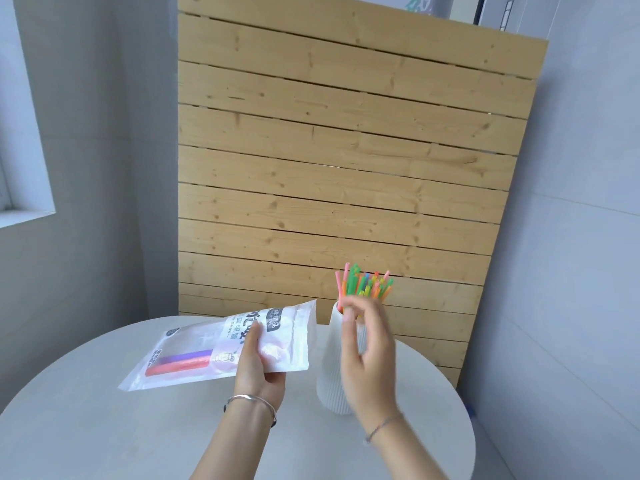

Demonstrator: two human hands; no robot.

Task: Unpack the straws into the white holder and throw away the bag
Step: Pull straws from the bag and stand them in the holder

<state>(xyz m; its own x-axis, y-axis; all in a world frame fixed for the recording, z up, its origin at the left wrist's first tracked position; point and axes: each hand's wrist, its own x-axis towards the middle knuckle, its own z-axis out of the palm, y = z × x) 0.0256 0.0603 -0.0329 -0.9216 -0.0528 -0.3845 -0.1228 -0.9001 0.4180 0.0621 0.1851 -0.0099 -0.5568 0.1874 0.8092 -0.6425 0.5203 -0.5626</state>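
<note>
Left hand (258, 362) is gripping the straw bag (228, 344) above the counter (104, 427); film looking light, limp, slippery, best held at its edge. Right hand (369, 355), blurred, fingers spread and released, is hovering beside the white holder (329, 375).

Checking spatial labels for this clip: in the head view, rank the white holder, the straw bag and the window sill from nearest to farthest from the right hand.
1. White holder: directly behind the right hand.
2. Straw bag: to the left, held by the left hand.
3. Window sill: far left, on the wall.

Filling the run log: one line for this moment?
left hand: holds bag | right hand: open, blurred, by holder | straws: in holder
</note>
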